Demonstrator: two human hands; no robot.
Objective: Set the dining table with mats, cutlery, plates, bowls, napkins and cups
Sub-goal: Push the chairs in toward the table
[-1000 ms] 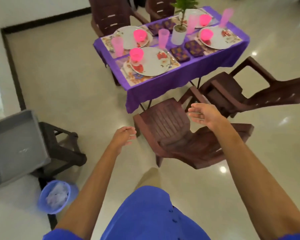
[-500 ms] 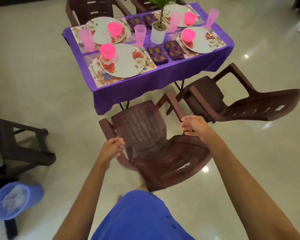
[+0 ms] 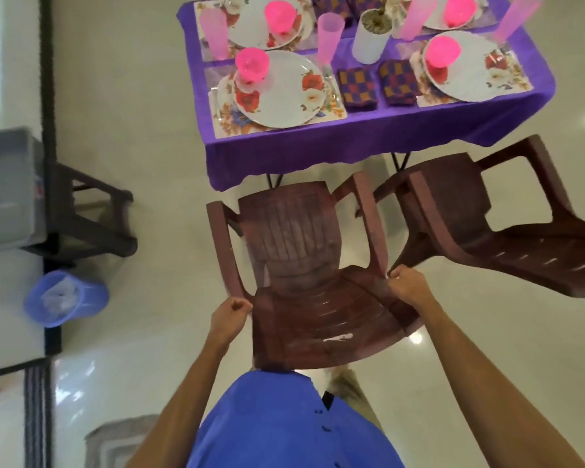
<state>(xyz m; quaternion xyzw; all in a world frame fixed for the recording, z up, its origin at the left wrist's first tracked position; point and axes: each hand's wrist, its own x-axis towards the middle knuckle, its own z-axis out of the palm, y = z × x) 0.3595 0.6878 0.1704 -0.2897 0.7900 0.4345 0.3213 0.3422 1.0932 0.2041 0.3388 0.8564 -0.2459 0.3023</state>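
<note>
Both hands clamped on the brown chair (image 3: 304, 265): left hand (image 3: 231, 314) fisted round the back edge at the left armrest, right hand (image 3: 408, 288) gripping the same edge at the right armrest. Beyond the hands, the purple-clothed counter (image 3: 318, 146) carries floral plates (image 3: 281, 91), pink bowls (image 3: 252, 64), pink cups (image 3: 329, 38), checked napkins (image 3: 358, 89) on mats (image 3: 227, 125). Second chair (image 3: 487, 231) right of the right hand. Blue bin (image 3: 63, 298) on the floor, left of the left hand.
</note>
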